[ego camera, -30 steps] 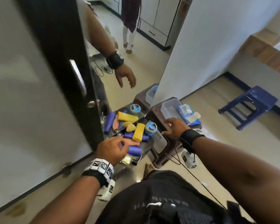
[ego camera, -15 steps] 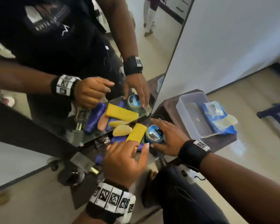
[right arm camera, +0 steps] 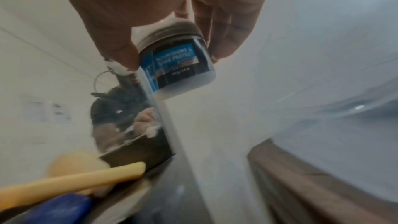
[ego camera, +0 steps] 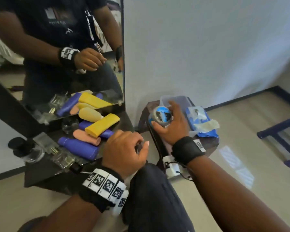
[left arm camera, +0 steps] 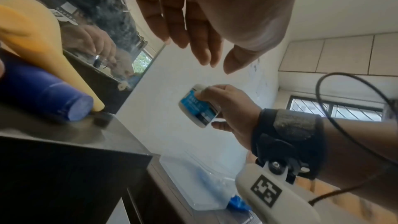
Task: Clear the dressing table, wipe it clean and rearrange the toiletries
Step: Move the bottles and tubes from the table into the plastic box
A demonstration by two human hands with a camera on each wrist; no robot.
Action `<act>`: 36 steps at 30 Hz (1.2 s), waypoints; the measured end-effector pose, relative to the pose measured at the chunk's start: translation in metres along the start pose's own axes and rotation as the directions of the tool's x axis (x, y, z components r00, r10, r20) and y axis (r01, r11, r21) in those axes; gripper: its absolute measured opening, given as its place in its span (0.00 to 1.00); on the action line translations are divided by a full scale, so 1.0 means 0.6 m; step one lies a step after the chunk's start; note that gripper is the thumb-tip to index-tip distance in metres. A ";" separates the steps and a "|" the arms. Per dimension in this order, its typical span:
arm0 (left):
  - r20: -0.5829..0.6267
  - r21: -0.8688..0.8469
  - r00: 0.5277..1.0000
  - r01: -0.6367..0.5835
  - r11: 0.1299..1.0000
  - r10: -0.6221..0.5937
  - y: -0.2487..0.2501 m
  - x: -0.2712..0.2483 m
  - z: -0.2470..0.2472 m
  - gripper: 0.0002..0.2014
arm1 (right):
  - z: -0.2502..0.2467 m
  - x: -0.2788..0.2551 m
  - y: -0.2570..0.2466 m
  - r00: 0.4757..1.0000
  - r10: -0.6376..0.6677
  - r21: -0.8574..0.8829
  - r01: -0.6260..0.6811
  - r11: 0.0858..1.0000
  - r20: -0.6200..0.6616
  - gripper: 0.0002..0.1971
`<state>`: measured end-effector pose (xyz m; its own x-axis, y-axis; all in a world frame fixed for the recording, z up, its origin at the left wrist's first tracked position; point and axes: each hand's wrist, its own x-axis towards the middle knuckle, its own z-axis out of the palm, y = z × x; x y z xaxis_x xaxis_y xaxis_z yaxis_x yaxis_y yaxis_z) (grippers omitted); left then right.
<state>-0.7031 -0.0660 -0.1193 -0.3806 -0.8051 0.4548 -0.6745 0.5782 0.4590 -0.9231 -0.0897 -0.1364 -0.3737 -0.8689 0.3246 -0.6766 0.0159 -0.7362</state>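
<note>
Blue-labelled and capped with a dark lid, the small jar (ego camera: 161, 116) sits in the right hand (ego camera: 172, 124), right of centre in the head view, lifted above the near corner of the brown stool (ego camera: 209, 144). The grip is clamped on the jar: thumb on one side, fingers (right arm camera: 224, 28) curled round the lid end. From the right wrist view the jar's long axis runs tilted, lid up toward the palm and base pointing down and away. The clear plastic box (ego camera: 174, 99) lies just beyond the jar, toward the upper part of the frame, so the coming move, as I judge it, is a short carry forward and down into that box; the right hand is plainly the nearer one. Beside the box lies a blue wipes packet (ego camera: 203, 121).

Left of centre, the left hand (ego camera: 124, 153) hovers over the dark worktop (ego camera: 40, 171) edge, fingers loosely curled and holding nothing. Behind it wait the yellow tube (ego camera: 102, 124), a blue bottle (ego camera: 79, 146) and a peach tube (ego camera: 85, 135), lying flat in a heap, their long axes slanting toward the upper right. A mirror (ego camera: 57, 47) stands behind them.
</note>
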 end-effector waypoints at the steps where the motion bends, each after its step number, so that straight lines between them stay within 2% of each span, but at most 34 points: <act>1: 0.044 0.006 0.999 0.003 1.000 -0.003 0.010 0.003 0.007 0.11 | -0.018 0.007 0.027 0.997 0.064 -0.022 -0.065 0.998 -0.035 0.44; 4: 0.228 0.050 0.974 0.000 0.999 -0.011 0.043 0.020 0.044 0.14 | -0.050 0.020 0.114 0.968 0.232 -0.041 -0.237 0.971 -0.098 0.45; 7: 0.422 0.127 0.907 -0.050 0.991 -0.008 0.068 0.047 0.092 0.22 | -0.051 0.022 0.165 0.954 0.294 -0.092 -0.298 0.950 -0.052 0.45; 12: 0.605 0.184 0.795 -0.108 0.977 -0.026 0.094 0.082 0.168 0.30 | -0.036 0.010 0.198 0.947 0.297 -0.280 -0.254 0.926 0.125 0.41; 15: 0.645 0.187 0.763 -0.097 0.978 -0.048 0.097 0.095 0.188 0.31 | -0.029 0.011 0.205 0.942 0.265 -0.423 -0.158 0.892 0.208 0.40; 18: 0.645 0.201 0.762 -0.091 0.975 -0.062 0.091 0.094 0.192 0.29 | -0.033 0.011 0.211 0.938 0.258 -0.505 -0.110 0.856 0.233 0.39; 24: 0.622 0.159 0.772 0.040 0.987 -0.131 0.050 0.074 0.166 0.28 | -0.039 0.003 0.224 0.937 0.210 -0.537 -0.028 0.843 0.281 0.31; 29: 0.583 0.135 0.796 0.103 0.986 -0.163 0.013 0.062 0.133 0.25 | -0.034 0.006 0.236 0.932 0.209 -0.565 -0.007 0.825 0.295 0.36; 34: 0.542 0.153 0.822 0.109 0.982 -0.175 -0.004 0.052 0.102 0.23 | -0.041 0.006 0.242 0.905 0.192 -0.619 0.094 0.780 0.379 0.49; 36: 0.515 0.168 0.836 0.120 0.978 -0.191 -0.010 0.048 0.091 0.22 | -0.047 0.004 0.244 0.900 0.167 -0.610 0.129 0.782 0.404 0.47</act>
<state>-0.7446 -0.0998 -0.1505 -0.5150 -0.8512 -0.1009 -0.8120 0.4468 0.3756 -1.0411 -0.0753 -0.2268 -0.1928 -0.9787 -0.0704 -0.9642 0.2023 -0.1714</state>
